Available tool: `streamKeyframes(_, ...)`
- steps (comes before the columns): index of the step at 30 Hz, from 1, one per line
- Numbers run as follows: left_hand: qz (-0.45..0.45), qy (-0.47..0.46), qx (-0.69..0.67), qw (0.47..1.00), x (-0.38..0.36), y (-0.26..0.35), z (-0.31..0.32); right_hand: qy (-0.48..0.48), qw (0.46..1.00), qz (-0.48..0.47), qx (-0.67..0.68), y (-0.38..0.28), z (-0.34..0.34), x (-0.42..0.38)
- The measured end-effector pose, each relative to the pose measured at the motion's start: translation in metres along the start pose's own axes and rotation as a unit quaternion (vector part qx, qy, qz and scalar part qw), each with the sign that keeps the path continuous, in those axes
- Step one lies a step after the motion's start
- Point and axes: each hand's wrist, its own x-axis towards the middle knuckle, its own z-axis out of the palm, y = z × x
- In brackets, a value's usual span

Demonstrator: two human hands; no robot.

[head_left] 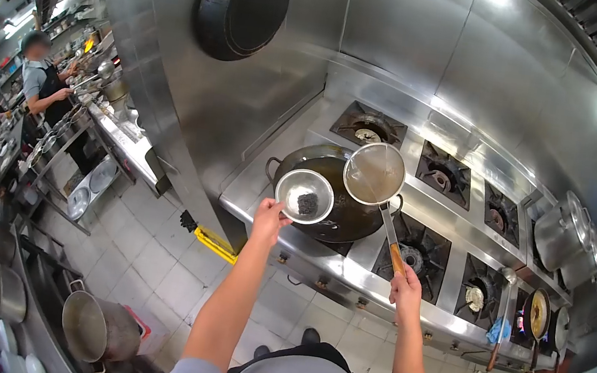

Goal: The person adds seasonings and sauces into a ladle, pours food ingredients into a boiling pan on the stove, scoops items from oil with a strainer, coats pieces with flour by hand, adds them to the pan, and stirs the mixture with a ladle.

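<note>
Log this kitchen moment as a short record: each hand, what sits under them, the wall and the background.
Left hand: the hand grips the rim of a small metal bowl
Bowl contents: something white and something dark, not identifiable
Right hand: the hand grips the wooden handle of a round strainer
Below: a two-handled wok with dark liquid, on the stove
Wall: a black pan hanging
Background: another person at a counter, far left

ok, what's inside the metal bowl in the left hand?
The bowl holds a small dark heap, with a whitish patch beside it, powder or glare, can't tell. Whatever lies under the dark heap is covered.
</note>
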Motion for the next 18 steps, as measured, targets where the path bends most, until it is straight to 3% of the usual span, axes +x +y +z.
streamKeyframes(6,0.058,0.034,-0.065,0.996,-0.087,0.011,-0.079,-0.006,0.999,0.044,0.002,0.024,0.002,0.011)
streamKeyframes(8,0.044,0.112,-0.076,0.990,-0.122,0.009,-0.112,-0.007,0.999,0.046,0.003,0.028,0.007,0.012)
streamKeyframes(11,0.039,0.154,-0.066,0.985,-0.177,-0.018,-0.195,0.020,0.990,-0.070,-0.120,0.047,0.009,0.022)
streamKeyframes(12,0.036,0.180,-0.072,0.980,-0.198,-0.025,-0.213,0.026,0.990,-0.069,-0.120,0.059,0.006,0.029)
streamKeyframes(14,0.030,0.225,-0.087,0.970,-0.239,-0.039,-0.246,0.061,0.955,-0.162,-0.240,0.070,0.003,0.039)
streamKeyframes(18,0.013,0.268,-0.100,0.958,-0.296,-0.070,-0.298,0.077,0.906,-0.176,-0.378,0.064,0.019,0.047)
